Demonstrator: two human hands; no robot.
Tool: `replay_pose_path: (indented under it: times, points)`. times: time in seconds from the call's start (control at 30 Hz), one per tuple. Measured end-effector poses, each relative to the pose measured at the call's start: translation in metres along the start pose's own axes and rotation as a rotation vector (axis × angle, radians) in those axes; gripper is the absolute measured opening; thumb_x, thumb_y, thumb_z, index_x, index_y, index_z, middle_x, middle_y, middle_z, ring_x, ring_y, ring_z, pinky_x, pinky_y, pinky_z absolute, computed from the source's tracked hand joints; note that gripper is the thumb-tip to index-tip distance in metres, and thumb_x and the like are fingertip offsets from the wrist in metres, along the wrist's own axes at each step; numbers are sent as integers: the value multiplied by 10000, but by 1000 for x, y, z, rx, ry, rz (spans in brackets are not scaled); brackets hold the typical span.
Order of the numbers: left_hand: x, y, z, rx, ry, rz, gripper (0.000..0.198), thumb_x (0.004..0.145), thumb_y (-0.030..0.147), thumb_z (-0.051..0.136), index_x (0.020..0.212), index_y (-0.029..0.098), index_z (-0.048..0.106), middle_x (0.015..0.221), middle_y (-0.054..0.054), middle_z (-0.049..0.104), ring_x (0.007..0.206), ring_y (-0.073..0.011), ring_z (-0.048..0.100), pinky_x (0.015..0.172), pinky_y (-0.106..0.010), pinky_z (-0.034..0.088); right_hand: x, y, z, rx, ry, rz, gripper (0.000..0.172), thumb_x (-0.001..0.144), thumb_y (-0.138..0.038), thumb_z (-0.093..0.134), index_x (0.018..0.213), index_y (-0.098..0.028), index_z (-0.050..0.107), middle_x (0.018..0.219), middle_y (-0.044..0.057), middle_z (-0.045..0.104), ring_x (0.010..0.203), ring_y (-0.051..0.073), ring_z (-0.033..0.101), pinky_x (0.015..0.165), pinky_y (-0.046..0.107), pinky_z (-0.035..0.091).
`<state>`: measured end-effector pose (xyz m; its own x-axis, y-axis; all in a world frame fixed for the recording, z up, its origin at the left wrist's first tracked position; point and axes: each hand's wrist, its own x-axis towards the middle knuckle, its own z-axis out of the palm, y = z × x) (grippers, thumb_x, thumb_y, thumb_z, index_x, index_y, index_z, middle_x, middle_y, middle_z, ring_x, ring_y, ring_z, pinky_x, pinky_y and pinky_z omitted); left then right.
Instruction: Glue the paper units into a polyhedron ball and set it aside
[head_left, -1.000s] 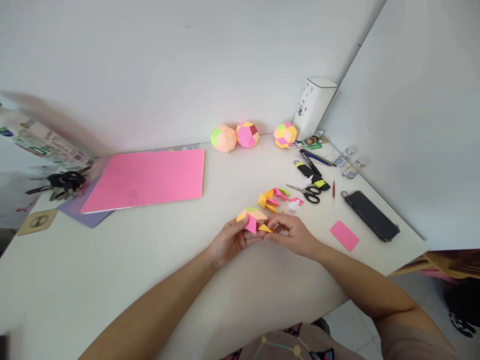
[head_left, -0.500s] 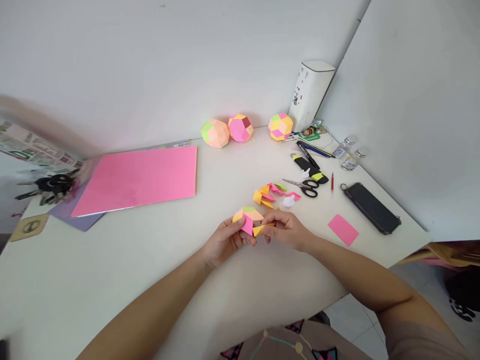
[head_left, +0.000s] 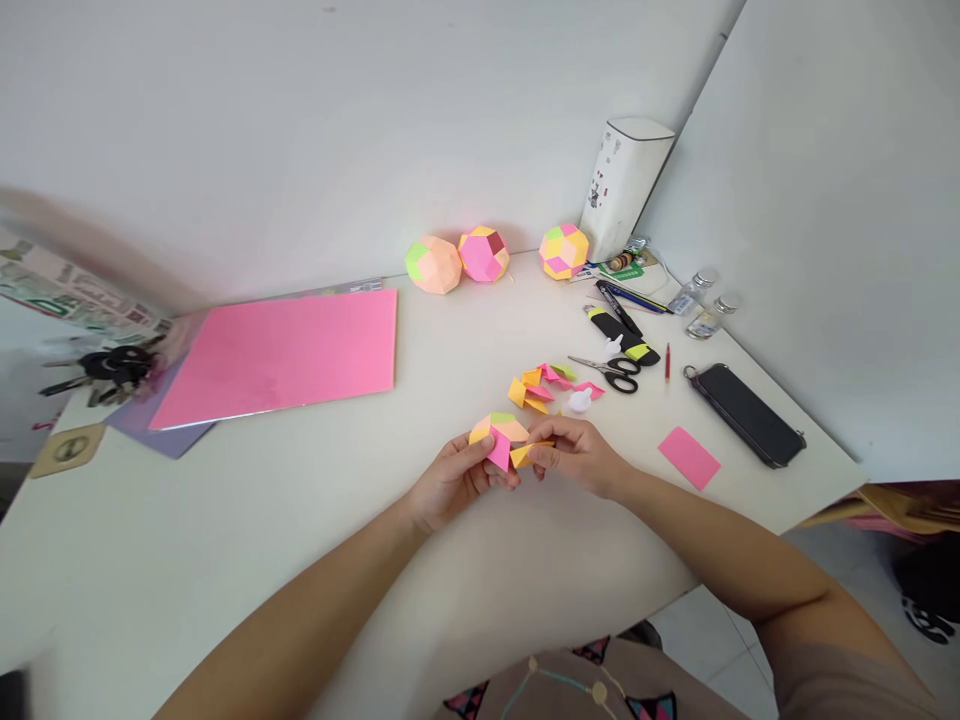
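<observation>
A partly built folded-paper ball [head_left: 501, 432] in pink, peach, green and yellow is gripped by my left hand [head_left: 457, 475], thumb on a pink face. My right hand [head_left: 574, 452] pinches an orange folded-paper piece [head_left: 525, 455] against the right side of that ball. Whether the piece is joined to the ball I cannot tell; fingers hide part of it. Just beyond my hands lie several loose folded-paper pieces [head_left: 532, 390] in orange, pink and green. Beside them is a small white object [head_left: 580, 401]. Scissors [head_left: 619, 373] with black handles rest further right.
Three finished paper balls [head_left: 433, 265] line the wall. Pink sheets [head_left: 285, 355] lie at left, near keys [head_left: 116, 365]. To the right are a pink paper slip [head_left: 690, 457], a black phone case [head_left: 745, 413], pens, glass bottles [head_left: 691, 292] and a tall white device [head_left: 628, 185].
My view has shifted slightly, so everything sits a little differently in the picture. Both hands keep nearly the same hold on the ball and the orange piece.
</observation>
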<state>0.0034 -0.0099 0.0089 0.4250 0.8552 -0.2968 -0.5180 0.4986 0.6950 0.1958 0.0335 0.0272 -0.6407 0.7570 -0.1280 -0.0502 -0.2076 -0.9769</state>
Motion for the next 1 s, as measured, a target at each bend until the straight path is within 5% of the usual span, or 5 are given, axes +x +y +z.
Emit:
replay_pose_path:
  times: [0.53, 1.0]
  points:
    - [-1, -1, 7, 61, 69, 40, 243, 817, 347, 611, 791, 110, 658, 637, -60, 663, 596, -129, 606, 632, -242, 484, 0, -2, -1, -1, 19, 110, 248, 741, -386, 691, 770, -153, 612, 651, -20, 574, 535, 90, 551, 563, 262, 476]
    - [-3, 1, 6, 105, 65, -2, 247, 829, 350, 596, 802, 111, 651, 631, -61, 662, 599, -134, 604, 643, -247, 485, 0, 8, -3, -86, -17, 92, 248, 744, -396, 685, 786, -155, 640, 744, 11, 626, 586, 103, 571, 596, 272, 490]
